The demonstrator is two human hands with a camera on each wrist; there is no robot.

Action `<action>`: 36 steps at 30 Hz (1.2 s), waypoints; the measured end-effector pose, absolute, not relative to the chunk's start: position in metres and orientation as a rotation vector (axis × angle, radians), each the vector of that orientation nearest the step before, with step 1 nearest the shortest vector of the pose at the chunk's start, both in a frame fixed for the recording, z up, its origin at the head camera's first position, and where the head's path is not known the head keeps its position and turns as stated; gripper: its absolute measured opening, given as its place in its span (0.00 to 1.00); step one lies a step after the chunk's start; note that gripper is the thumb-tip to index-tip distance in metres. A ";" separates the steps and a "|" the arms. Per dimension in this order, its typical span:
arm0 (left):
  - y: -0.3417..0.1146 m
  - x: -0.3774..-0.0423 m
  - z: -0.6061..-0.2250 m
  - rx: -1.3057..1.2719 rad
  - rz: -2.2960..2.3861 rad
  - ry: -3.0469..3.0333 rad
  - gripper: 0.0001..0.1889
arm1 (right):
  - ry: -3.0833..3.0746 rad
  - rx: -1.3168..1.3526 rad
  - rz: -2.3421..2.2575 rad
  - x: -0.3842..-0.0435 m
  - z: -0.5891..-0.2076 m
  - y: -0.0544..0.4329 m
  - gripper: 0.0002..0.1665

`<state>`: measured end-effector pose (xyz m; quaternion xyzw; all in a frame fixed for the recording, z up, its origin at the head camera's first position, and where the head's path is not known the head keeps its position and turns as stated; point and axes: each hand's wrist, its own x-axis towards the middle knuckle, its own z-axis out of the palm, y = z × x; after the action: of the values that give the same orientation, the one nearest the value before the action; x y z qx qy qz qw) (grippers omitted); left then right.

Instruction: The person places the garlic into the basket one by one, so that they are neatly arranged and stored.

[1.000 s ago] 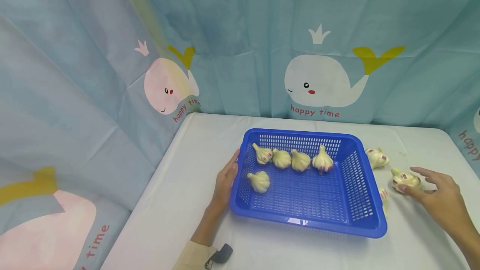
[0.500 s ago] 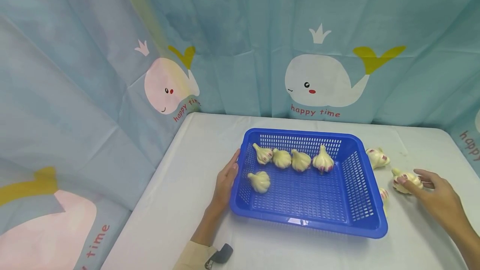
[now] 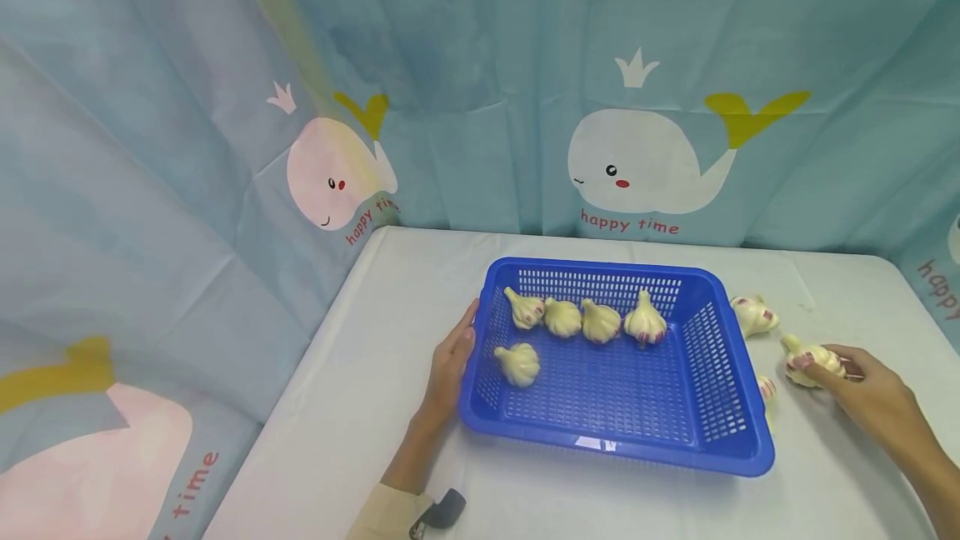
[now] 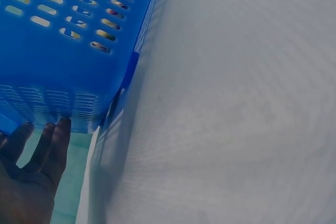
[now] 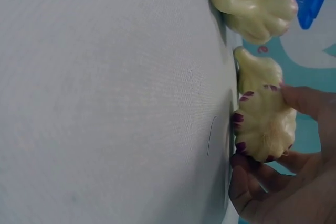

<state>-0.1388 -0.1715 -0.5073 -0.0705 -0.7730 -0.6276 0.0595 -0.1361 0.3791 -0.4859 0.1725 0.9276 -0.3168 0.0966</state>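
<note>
On the table's right side, my right hand [image 3: 873, 390] holds a cream garlic bulb [image 3: 810, 365] with purple marks. In the right wrist view the thumb lies on one side of this garlic bulb [image 5: 266, 127] and the fingers curl at its root end, close to the tablecloth. My left hand [image 3: 447, 363] rests against the left wall of a blue plastic basket [image 3: 645, 455]. The left wrist view shows the fingers [image 4: 59, 145] fairly straight, their tips at the perforated wall. Several garlic bulbs lie inside the basket, including one garlic bulb [image 3: 519, 364] at the front left.
Beside the basket's right wall sits another garlic bulb [image 3: 756, 315], and a second garlic bulb [image 3: 767, 390] is mostly hidden by the rim. A white cloth [image 3: 360, 373] covers the table. Blue whale-print curtains [image 3: 465, 90] hang behind and to the left.
My right hand's thumb and fingers have closed in from around the garlic bulb to a grip on it. The left hand and basket stay where they were.
</note>
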 end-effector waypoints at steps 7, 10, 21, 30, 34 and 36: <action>-0.172 -0.138 -0.507 -0.224 -1.897 -2.333 0.27 | 2.775 0.455 -1.000 -0.132 -0.484 0.378 0.54; -0.172 -0.138 -0.507 -0.232 -1.894 -2.333 0.27 | 2.794 0.446 -1.005 -0.130 -0.485 0.379 0.52; -0.172 -0.139 -0.507 -0.239 -1.882 -2.335 0.28 | 2.821 0.406 -1.068 -0.127 -0.481 0.379 0.47; -0.172 -0.138 -0.507 -0.231 -1.896 -2.342 0.28 | 2.831 0.392 -1.178 -0.126 -0.468 0.372 0.49; -0.172 -0.138 -0.507 -0.226 -1.891 -2.347 0.27 | 2.869 0.324 -1.225 -0.124 -0.463 0.371 0.49; -0.172 -0.137 -0.506 -0.226 -1.892 -2.342 0.27 | 2.889 0.295 -1.244 -0.124 -0.461 0.370 0.49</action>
<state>-0.1373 -0.1721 -0.5059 -0.0749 -0.7743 -0.6254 0.0610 -0.1238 0.3703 -0.4615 0.0935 0.9144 -0.3937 -0.0087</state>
